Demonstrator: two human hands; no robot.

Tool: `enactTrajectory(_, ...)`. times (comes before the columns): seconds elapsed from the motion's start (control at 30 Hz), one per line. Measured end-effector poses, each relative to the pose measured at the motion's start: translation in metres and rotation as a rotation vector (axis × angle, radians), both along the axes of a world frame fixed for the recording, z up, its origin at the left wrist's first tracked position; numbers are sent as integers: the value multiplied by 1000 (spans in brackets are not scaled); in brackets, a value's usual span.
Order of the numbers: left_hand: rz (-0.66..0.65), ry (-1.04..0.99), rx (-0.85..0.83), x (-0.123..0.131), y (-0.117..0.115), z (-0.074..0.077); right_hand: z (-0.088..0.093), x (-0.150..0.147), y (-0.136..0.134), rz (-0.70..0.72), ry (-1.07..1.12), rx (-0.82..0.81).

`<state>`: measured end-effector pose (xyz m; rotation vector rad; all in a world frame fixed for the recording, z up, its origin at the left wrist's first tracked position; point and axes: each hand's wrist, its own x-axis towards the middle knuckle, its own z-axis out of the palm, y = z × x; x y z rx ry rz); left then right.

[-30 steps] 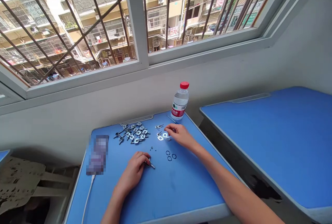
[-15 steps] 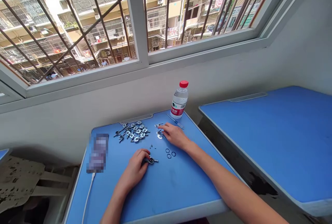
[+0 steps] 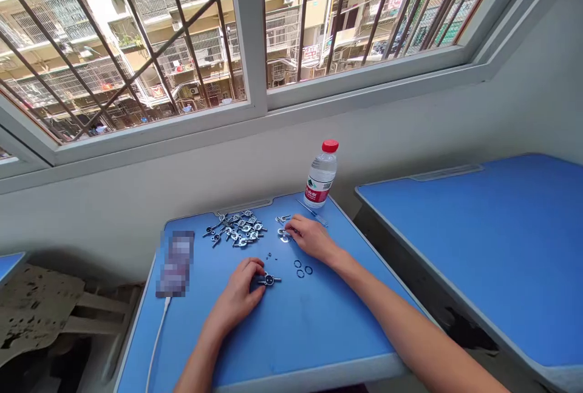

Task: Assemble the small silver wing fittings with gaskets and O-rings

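My left hand [image 3: 239, 294] rests on the blue desk [image 3: 291, 326], fingers curled round the end of a small metal part [image 3: 269, 280] that sticks out to the right. My right hand [image 3: 310, 237] lies further back, fingertips closed over some flat silver pieces [image 3: 284, 235]. A pile of several small metal parts [image 3: 237, 229] lies behind my left hand. Three small black rings [image 3: 302, 268] sit between my hands, with tiny dark specks [image 3: 269, 255] near them.
A water bottle with a red cap [image 3: 321, 175] stands at the desk's back right corner, a thin metal tool [image 3: 312, 212] beside it. A phone [image 3: 175, 263] with a white cable [image 3: 157, 338] lies at the left. A second blue desk [image 3: 483, 241] stands to the right. A barred window [image 3: 246, 34] is above.
My left hand has turned the small metal part so it now points right. My right hand slid a little left over the silver pieces.
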<state>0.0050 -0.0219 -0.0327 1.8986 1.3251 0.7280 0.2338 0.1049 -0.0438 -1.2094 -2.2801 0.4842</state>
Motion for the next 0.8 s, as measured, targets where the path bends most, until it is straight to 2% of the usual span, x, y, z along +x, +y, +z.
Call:
enactTrajectory(0.07, 0, -9, -8, 0, -1, 0, 6, -1, -7, 61, 45, -18)
enactTrajectory(0.27, -7, -22, -18, -1, -1, 0, 24, -14, -40, 431, 101, -130)
enactTrajectory(0.33, -7, -20, -19, -1, -1, 0, 27, -17, -47, 496, 65, -151)
enactTrajectory(0.6, 13, 16, -12, -1, -1, -7, 39, -22, -65, 438, -308, -66)
enactTrajectory(0.8, 21, 36, -16, 2, -1, -7, 45, -28, -78, 398, -449, -81)
